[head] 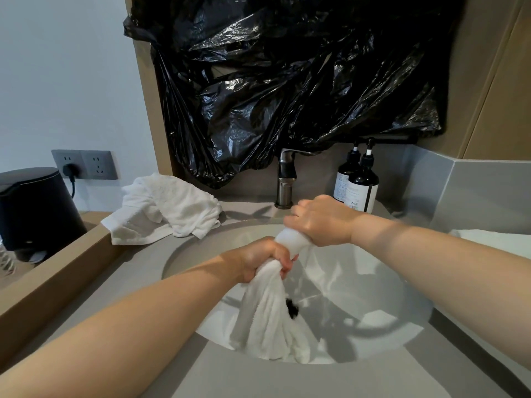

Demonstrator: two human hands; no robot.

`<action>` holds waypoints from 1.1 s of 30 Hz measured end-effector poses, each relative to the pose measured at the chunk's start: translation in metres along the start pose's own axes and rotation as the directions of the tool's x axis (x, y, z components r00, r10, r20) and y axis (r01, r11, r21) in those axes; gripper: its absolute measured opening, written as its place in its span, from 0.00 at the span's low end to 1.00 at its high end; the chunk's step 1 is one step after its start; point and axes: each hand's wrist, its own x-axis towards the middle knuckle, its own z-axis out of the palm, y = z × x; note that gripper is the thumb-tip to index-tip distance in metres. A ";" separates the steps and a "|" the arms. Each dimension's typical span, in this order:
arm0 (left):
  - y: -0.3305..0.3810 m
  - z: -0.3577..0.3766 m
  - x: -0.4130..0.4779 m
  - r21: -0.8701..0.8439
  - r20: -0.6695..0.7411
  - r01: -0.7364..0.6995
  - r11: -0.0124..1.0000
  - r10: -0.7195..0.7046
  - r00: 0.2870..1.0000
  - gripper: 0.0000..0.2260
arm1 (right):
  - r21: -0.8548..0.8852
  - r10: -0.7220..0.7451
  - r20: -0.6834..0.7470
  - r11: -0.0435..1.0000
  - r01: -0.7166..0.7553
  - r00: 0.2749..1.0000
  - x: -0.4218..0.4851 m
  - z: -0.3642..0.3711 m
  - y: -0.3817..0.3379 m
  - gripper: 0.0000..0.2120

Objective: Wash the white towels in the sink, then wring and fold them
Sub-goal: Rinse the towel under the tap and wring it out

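Our left hand point(264, 258) is clenched round the middle of a white terry towel twisted into a rope point(267, 317), and our right hand point(321, 222) grips the upper end, knuckles up. The two fists sit close together with a short, tight stretch of cloth between them. We judge this to be the wringing step: gripping close lets us turn the hands against each other and squeeze that section hard. We hold the towel over the white oval sink basin point(388, 297) so any water falls inside and not onto the grey bench point(235, 377). Below our left hand the towel hangs loose and spreads in long soft folds, its tail reaching the basin floor beside the dark drain. It looks heavy and damp, and clean white. A second crumpled white towel point(166, 208) lies on the bench at the back left rim, beside the dark metal tap point(286, 179); whether it is washed we cannot tell
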 end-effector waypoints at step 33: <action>0.017 0.017 -0.008 -0.029 -0.145 -0.055 0.998 0.050 0.988 0.07 | 0.494 0.655 0.115 0.615 -0.615 0.747 -0.006 0.008 -0.013 0.33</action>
